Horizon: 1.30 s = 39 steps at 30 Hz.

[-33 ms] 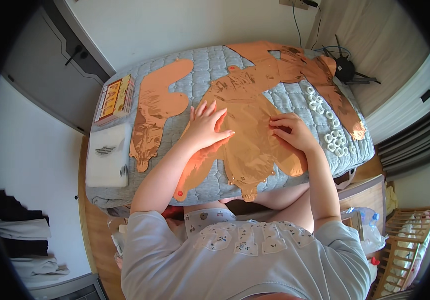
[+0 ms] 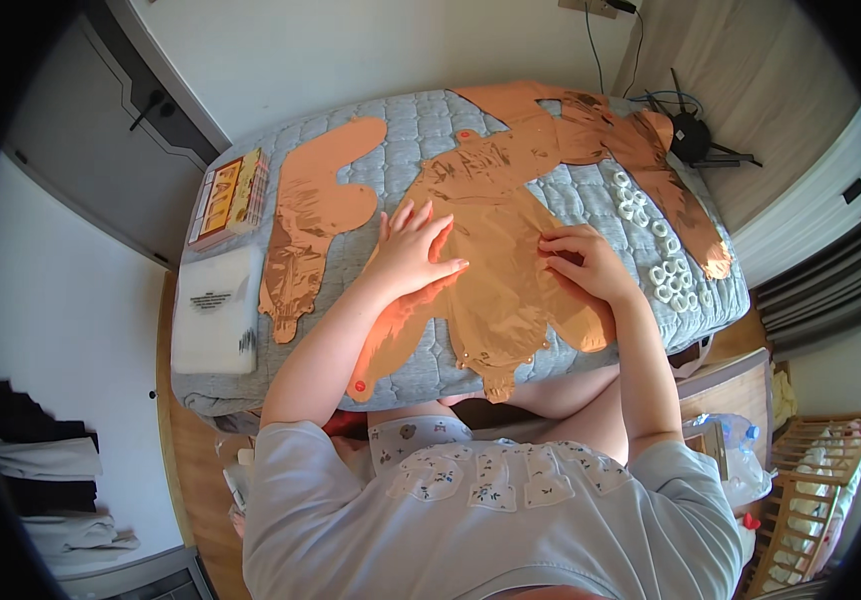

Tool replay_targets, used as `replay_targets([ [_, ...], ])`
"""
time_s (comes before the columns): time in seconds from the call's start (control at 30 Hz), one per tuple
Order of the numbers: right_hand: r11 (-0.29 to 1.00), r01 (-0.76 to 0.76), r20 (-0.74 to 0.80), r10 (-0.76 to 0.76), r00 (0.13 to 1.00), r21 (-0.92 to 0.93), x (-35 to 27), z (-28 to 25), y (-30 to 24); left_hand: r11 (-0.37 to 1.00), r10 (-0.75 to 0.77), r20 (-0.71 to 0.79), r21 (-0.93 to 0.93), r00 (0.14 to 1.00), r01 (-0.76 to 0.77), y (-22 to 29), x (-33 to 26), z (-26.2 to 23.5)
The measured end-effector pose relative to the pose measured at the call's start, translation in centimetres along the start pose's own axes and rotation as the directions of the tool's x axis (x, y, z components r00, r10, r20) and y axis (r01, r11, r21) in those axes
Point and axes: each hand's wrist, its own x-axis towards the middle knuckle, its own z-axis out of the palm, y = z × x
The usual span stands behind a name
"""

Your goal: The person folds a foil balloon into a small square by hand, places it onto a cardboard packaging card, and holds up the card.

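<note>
A flat, uninflated copper-coloured foil balloon (image 2: pixel 495 265) lies spread over the bed in front of me. My left hand (image 2: pixel 412 258) rests on its left part, fingers stretched and thumb pointing right. At the right edge of the foil, my right hand (image 2: pixel 586 262) has its thumb and fingertips closed in a pinch. A second flat balloon (image 2: pixel 315 195), with a curved outline, lies to the left. Farther back and to the right, more copper foil (image 2: pixel 590 130) overlaps the middle piece and hangs toward the bed's right side.
Several small white rings (image 2: pixel 665 270) are scattered on the quilted grey mattress (image 2: pixel 405 365), right of the foil. On the left sit a flat printed box (image 2: pixel 225 200) and a white plastic-wrapped pack (image 2: pixel 212 320). A black router (image 2: pixel 692 137) with antennas stands at the back right.
</note>
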Motion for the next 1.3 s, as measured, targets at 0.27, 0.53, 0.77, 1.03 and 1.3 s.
replay_targets([
  [0.27, 0.998, 0.056, -0.008, -0.057, 0.998, -0.034, -0.1, 0.4, 0.9, 0.973, 0.012, -0.016, -0.231, 1.0, -0.015, -1.2, 0.4, -1.1],
  [0.53, 0.991, 0.114, -0.003, -0.115, 0.993, -0.062, 0.1, 0.7, 0.4, 0.618, -0.075, 0.102, -0.776, 0.992, 0.127, -5.4, 0.2, -4.3],
  [0.77, 0.977, 0.115, 0.05, -0.108, 0.993, -0.177, -0.3, 0.5, 0.5, 0.844, 0.01, -0.006, -0.536, 1.0, -0.012, -3.5, 0.1, -4.1],
  [1.03, 0.981, 0.103, 0.054, -0.096, 0.994, -0.163, -0.4, 0.6, 0.9, 0.96, 0.268, 0.087, -0.11, 0.959, -0.258, -2.0, -0.5, -2.6],
  [1.3, 0.987, 0.106, 0.031, -0.103, 0.994, -0.119, -0.3, 0.6, 0.8, 0.878, 0.295, 0.038, -0.405, 0.955, -0.255, -3.4, 0.0, -2.6],
])
